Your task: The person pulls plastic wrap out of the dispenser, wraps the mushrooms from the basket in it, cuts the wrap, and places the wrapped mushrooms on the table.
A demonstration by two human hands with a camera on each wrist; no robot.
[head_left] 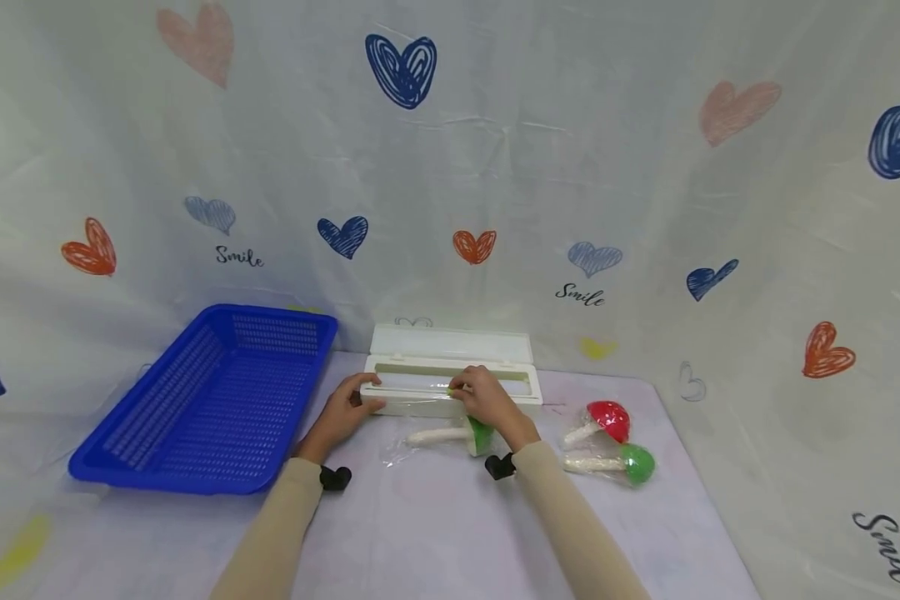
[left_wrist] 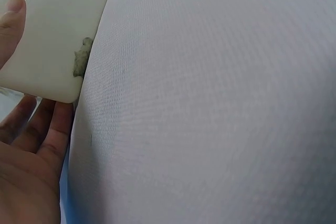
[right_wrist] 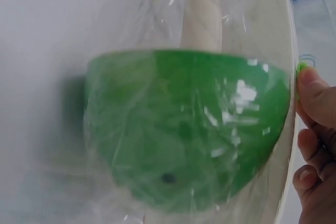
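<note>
A white cling film dispenser [head_left: 408, 407] stands at the back of the table with its lid [head_left: 450, 342] raised. My left hand [head_left: 341, 421] grips its left end, thumb on the front wall and fingers around the end, as the left wrist view shows. My right hand [head_left: 489, 402] pinches a small light-green slide cutter [right_wrist: 301, 67] on the dispenser's front edge, right of the middle. Cling film hangs over the front onto a green-capped toy mushroom [right_wrist: 184, 124], which lies against the dispenser with its white stem pointing left. Clear film [head_left: 397, 451] spreads past the stem's end.
A blue plastic basket [head_left: 297, 334] stands on the left, close to my left forearm. To the right lie two film-wrapped toy mushrooms, one red [head_left: 609, 419] and one green [head_left: 637, 463]. A white curtain [head_left: 525, 183] printed with hearts hangs behind the table.
</note>
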